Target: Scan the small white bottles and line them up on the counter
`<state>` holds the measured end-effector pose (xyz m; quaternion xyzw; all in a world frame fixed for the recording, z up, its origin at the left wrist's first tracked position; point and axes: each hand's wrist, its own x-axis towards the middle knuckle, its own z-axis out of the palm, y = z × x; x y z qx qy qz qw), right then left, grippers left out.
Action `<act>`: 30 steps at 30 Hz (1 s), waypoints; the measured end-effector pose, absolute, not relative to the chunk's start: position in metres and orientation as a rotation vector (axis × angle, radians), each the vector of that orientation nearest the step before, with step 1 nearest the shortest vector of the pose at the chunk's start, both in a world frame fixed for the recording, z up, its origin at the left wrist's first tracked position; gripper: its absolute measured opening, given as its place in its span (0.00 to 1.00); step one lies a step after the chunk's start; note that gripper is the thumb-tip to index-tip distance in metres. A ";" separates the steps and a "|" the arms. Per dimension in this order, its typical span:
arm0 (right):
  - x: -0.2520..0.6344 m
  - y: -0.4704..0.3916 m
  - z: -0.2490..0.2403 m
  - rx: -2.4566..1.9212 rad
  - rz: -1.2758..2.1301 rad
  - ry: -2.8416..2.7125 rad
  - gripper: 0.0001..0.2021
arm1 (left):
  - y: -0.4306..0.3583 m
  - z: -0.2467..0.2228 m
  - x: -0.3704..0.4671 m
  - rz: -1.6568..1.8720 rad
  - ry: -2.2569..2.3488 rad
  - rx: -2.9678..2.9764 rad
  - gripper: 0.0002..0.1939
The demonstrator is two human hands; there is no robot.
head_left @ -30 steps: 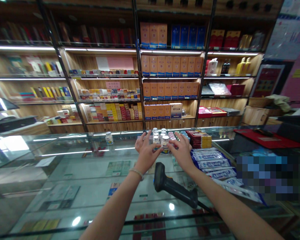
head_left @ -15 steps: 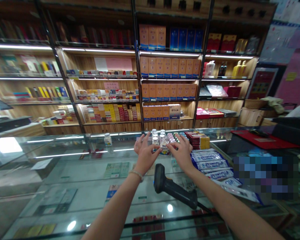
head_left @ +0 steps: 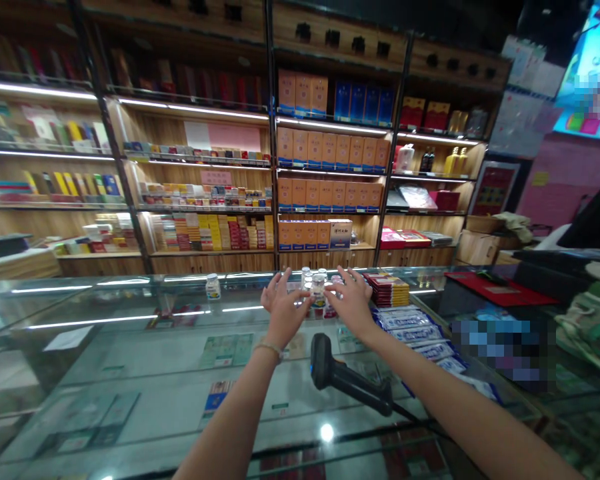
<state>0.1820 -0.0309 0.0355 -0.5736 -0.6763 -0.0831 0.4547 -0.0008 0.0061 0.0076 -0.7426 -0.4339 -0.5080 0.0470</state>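
A small clear bottle with a white cap (head_left: 318, 288) stands on the glass counter, between my two hands. My left hand (head_left: 286, 308) is at its left side, fingers spread and thumb reaching to the bottle. On the other side, my right hand (head_left: 351, 303) has its fingers apart, the thumb and a fingertip close to the bottle. Whether the fingertips press on it, I cannot tell. More small bottles (head_left: 307, 275) are grouped just behind, partly hidden by my hands. A lone bottle (head_left: 213, 287) stands farther left.
A black handheld barcode scanner (head_left: 347, 380) lies below my hands, its cable running right. To the right are a stack of red and yellow packs (head_left: 387, 291) and blue-white packets (head_left: 413, 327). Lit shelves with orange boxes (head_left: 325, 195) rise behind the counter.
The view has tilted up and turned slightly right. Both hands stay around the bottle, which appears a little farther left against the bottles behind it.
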 end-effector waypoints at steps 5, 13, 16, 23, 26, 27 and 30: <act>0.175 -0.030 0.044 -1.435 -0.203 -1.670 0.09 | 0.015 0.016 -0.006 -1.585 -1.318 -2.289 0.11; 0.137 -0.021 0.043 -1.392 -0.107 -1.672 0.07 | 0.013 0.024 -0.044 -1.512 -1.362 -2.222 0.09; 0.114 -0.021 0.045 -1.387 -0.057 -1.705 0.07 | 0.007 0.023 -0.069 -1.487 -1.397 -2.174 0.08; 0.058 -0.022 0.045 -1.330 0.030 -1.780 0.08 | -0.008 0.023 -0.127 -1.390 -1.515 -2.120 0.06; 0.037 -0.020 0.045 -1.305 0.051 -1.790 0.08 | -0.011 0.022 -0.149 -1.372 -1.524 -2.105 0.06; 0.030 -0.020 0.045 -1.298 0.062 -1.795 0.08 | -0.012 0.022 -0.156 -1.372 -1.527 -2.101 0.07; 0.009 -0.017 0.044 -1.312 0.132 -1.800 0.08 | -0.012 0.022 -0.177 -1.363 -1.561 -2.085 0.08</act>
